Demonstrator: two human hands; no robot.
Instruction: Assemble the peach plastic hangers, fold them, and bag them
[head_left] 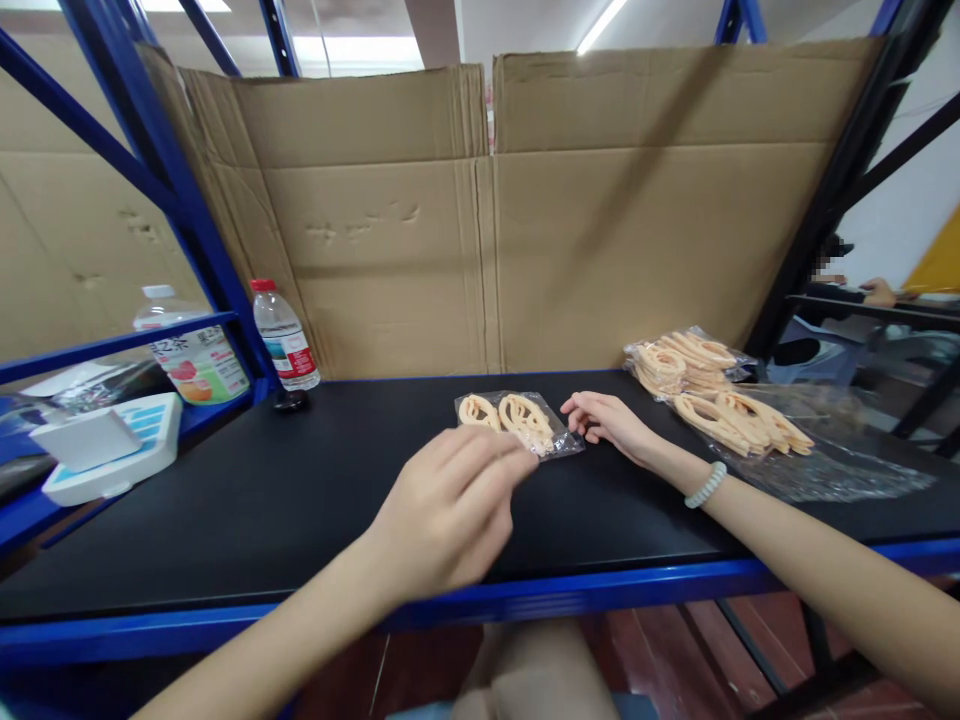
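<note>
**Operator:** Looking down from the head camera, I see both hands over the black tabletop (247, 500). My left hand (450, 505) is in the middle, near me, fingers bunched together with the tips at the near edge of a small clear packet (517, 422) that lies flat on the table. Two pale orange looped pieces sit inside it.

**Checker:** Is the left hand actually gripping that packet?

**Operator:** The fingers are narrow and pinched, touching its near left edge, but I cannot tell whether any film is caught between them; the hand covers the contact.

**Checker:** And the right hand?

**Operator:** My right hand (609, 424) lies just right of the packet, palm down, fingers loosely curled, fingertips at the packet's right corner. It holds nothing that I can see. There is a white bead bracelet (706, 484) on that wrist.

**Checker:** What else is around?

**Operator:** To the far right, a pile of filled packets (679, 362), and nearer than it, loose looped pieces (742, 422) resting on a sheet of clear plastic (832, 470). At the far left stands a small water bottle (285, 335) with a red cap, a bigger bottle (191, 355) beyond the blue frame, and a white and blue device (112, 445) on the side shelf. Cardboard sheets (525, 220) wall off the back.
</note>
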